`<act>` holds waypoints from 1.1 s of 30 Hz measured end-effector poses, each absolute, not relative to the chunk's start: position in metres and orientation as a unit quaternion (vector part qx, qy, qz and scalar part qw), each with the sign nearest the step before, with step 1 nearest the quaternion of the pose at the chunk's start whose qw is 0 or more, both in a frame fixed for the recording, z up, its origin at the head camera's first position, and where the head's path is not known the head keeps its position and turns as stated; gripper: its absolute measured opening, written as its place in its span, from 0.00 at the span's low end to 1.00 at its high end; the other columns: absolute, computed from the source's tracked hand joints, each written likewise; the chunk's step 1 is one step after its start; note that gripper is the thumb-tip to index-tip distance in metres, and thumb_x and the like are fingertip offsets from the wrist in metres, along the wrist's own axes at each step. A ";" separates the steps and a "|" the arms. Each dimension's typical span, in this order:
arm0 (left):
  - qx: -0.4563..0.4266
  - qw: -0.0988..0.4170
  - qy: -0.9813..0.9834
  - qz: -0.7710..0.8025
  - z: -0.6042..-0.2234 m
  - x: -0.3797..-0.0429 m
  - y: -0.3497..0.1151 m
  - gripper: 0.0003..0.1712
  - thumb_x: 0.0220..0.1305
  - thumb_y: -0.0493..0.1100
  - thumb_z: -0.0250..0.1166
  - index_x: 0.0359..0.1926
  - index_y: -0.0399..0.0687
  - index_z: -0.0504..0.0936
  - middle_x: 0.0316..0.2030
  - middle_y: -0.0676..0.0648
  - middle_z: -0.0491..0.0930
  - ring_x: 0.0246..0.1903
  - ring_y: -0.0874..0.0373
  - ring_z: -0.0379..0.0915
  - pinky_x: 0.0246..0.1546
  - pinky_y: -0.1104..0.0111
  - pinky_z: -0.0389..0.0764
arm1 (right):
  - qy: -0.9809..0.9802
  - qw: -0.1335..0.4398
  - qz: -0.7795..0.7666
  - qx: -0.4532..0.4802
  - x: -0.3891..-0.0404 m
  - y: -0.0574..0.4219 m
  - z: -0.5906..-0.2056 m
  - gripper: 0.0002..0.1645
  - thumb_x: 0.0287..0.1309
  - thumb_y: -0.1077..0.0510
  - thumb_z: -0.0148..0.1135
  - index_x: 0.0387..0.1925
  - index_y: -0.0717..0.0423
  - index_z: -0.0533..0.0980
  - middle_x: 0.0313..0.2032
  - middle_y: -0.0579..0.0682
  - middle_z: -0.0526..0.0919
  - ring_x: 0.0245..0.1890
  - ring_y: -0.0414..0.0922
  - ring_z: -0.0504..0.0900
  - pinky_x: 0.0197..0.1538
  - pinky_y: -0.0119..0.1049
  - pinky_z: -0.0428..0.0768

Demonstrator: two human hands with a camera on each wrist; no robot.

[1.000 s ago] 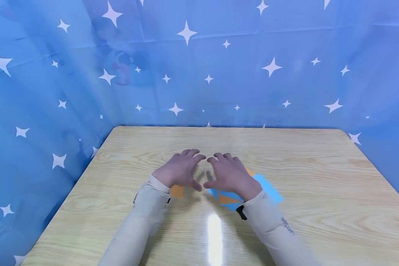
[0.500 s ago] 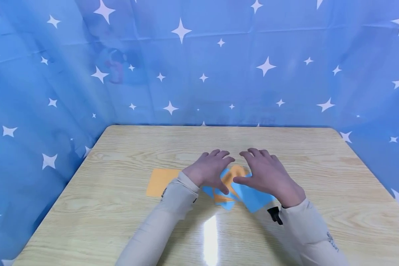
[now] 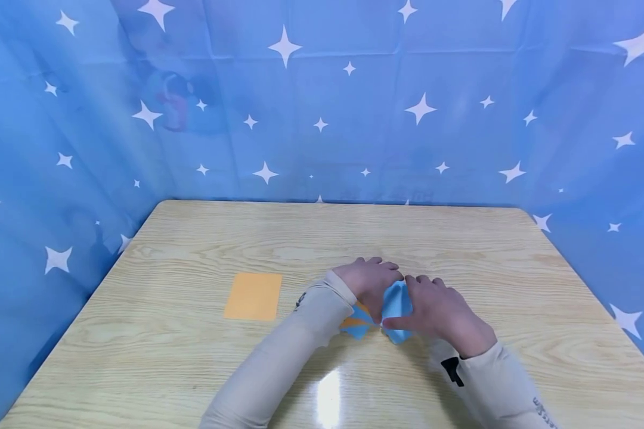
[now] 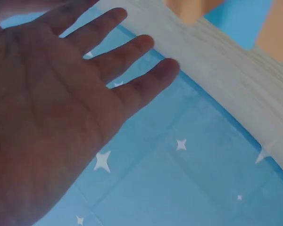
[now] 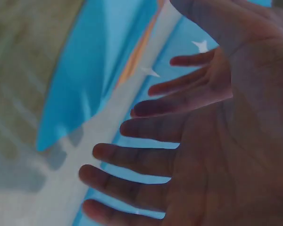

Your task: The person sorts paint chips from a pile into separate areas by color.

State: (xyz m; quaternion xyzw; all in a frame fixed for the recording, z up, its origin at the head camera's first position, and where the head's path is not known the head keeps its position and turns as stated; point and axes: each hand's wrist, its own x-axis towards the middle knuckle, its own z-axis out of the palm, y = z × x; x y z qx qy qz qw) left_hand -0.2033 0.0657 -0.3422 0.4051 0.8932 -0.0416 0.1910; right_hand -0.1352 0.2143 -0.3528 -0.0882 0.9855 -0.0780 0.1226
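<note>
Blue paper point(image 3: 397, 310) shows between my two hands in the head view, its surface creased with light and dark folds. Beside it, blue and orange paper pieces point(image 3: 355, 325) overlap, partly hidden under my left hand point(image 3: 370, 286). That hand has its fingers stretched forward and its thumb pointing down; the left wrist view shows its bare palm. My right hand point(image 3: 442, 310) is at the right side of the blue paper, thumb toward the left hand. In the right wrist view its fingers are spread and straight, with the blue sheet point(image 5: 80, 80) beyond the fingertips.
A square orange sheet point(image 3: 253, 296) lies flat on the wooden table point(image 3: 155, 345), left of the hands. Behind the table hangs a blue curtain point(image 3: 300, 143) with white stars. A bright light reflection shows on the tabletop near the front.
Both hands have moved right, drawing close around the blue paper. The blue sheet, flat before, now looks creased and narrower. The orange sheet at left is now fully uncovered.
</note>
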 end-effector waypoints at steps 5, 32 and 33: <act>0.398 0.211 0.892 -0.047 -0.347 -0.203 0.073 0.52 0.48 0.59 0.80 0.74 0.66 0.67 0.69 0.60 0.69 0.64 0.59 0.69 0.62 0.61 0.74 | 0.985 0.140 -0.072 -0.067 -0.134 0.212 -0.361 0.67 0.45 0.24 0.72 0.69 0.70 0.64 0.50 0.62 0.78 0.46 0.61 0.76 0.42 0.58 0.80; 0.418 0.180 0.890 0.000 -0.352 -0.205 0.068 0.58 0.48 0.61 0.81 0.77 0.58 0.63 0.70 0.56 0.67 0.64 0.58 0.66 0.63 0.63 0.73 | 0.970 0.098 -0.124 -0.188 -0.140 0.231 -0.350 0.63 0.44 0.44 0.79 0.74 0.65 0.59 0.62 0.63 0.73 0.56 0.63 0.72 0.54 0.62 0.73; 0.420 0.181 0.890 0.006 -0.351 -0.205 0.067 0.58 0.48 0.61 0.81 0.77 0.58 0.63 0.69 0.55 0.68 0.62 0.59 0.67 0.61 0.64 0.74 | 0.969 0.095 -0.127 -0.191 -0.140 0.231 -0.350 0.62 0.44 0.43 0.79 0.74 0.64 0.59 0.62 0.62 0.73 0.56 0.62 0.73 0.54 0.62 0.73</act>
